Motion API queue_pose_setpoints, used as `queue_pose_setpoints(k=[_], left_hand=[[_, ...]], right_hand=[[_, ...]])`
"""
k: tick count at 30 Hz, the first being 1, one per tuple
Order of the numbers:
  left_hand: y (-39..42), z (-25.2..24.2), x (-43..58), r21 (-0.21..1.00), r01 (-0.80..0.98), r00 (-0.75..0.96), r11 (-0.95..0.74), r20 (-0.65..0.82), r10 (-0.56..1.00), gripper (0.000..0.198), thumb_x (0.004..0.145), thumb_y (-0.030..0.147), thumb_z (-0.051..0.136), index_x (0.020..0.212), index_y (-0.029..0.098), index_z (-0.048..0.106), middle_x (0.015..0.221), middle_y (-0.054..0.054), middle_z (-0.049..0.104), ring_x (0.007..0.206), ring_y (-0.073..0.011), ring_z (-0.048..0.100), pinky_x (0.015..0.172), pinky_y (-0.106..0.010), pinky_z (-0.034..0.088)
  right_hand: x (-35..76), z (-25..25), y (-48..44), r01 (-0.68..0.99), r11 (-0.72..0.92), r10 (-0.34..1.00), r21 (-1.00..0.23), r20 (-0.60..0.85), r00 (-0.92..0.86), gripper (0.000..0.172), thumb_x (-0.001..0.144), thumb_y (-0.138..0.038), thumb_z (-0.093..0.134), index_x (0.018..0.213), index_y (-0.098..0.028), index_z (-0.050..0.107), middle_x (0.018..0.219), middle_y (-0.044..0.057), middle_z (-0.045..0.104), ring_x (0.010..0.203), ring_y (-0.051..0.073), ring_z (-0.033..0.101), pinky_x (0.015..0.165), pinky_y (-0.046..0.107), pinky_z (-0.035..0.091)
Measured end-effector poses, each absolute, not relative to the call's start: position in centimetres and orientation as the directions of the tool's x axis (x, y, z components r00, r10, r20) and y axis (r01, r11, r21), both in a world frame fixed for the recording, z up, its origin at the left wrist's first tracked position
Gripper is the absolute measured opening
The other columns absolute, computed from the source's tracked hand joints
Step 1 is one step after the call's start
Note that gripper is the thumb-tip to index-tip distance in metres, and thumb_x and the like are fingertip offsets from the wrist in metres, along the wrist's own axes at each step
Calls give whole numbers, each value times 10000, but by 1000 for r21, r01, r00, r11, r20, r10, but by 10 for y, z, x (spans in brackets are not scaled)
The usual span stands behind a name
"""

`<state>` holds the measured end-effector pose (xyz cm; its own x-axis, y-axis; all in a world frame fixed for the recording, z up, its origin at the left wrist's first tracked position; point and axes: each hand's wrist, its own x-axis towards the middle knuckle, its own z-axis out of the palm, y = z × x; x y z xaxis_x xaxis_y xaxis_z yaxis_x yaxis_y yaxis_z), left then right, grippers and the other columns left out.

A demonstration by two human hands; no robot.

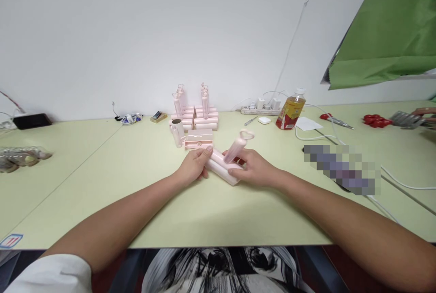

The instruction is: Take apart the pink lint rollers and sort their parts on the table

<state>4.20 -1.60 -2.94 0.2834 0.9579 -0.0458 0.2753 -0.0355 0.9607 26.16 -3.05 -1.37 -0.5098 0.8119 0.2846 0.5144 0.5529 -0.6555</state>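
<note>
My left hand (195,166) and my right hand (254,168) meet over a long pale pink box (223,170) lying on the pale green table (204,211). The left hand's fingers curl over the box's far left end. My right hand grips the box's near right end and also holds a pink tube with a heart-shaped cap (238,144), tilted up to the right. Just beyond my hands lies an open pink box (199,139). Behind it stands a stack of pink boxes (195,118) with several upright pink tubes around it.
A bottle of amber liquid (290,110) stands at the back right beside a power strip (260,107) with white cables. Scissors (335,121) and red items (374,120) lie far right, where another person's hand (424,113) shows. A blurred-out dark item (340,168) lies right of my arm.
</note>
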Motion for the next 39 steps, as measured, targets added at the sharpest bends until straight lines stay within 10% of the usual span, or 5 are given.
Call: queue_pose_setpoints(k=[10, 16, 39], left_hand=[[-19, -28, 39, 778, 538, 440, -326, 71, 895, 632, 855, 580, 513, 1290, 124, 563, 614, 14, 574, 597, -161, 537, 556, -258, 390], [-21, -30, 43, 748, 563, 478, -350, 50, 877, 522, 839, 519, 532, 1173, 137, 650, 637, 8, 588, 610, -165, 532, 572, -265, 377], [-28, -28, 53, 647, 660, 481, -383, 27, 876, 363, 838, 456, 522, 1038, 207, 697, 743, -4, 686, 689, -178, 611, 583, -279, 367]], right_hand=[[294, 0, -3, 807, 304, 953, -506, 155, -262, 258, 763, -293, 554, 991, -206, 638, 881, 34, 676, 705, 187, 584, 608, 270, 393], [294, -8, 35, 894, 39, 979, -447, 198, 56, 357, 801, -406, 534, 1084, -194, 590, 921, 85, 675, 744, 235, 604, 575, 290, 363], [267, -2, 215, 940, -181, 924, -289, 277, 263, 361, 879, -172, 476, 1213, -53, 542, 1232, 258, 505, 1032, 301, 568, 799, 358, 441]])
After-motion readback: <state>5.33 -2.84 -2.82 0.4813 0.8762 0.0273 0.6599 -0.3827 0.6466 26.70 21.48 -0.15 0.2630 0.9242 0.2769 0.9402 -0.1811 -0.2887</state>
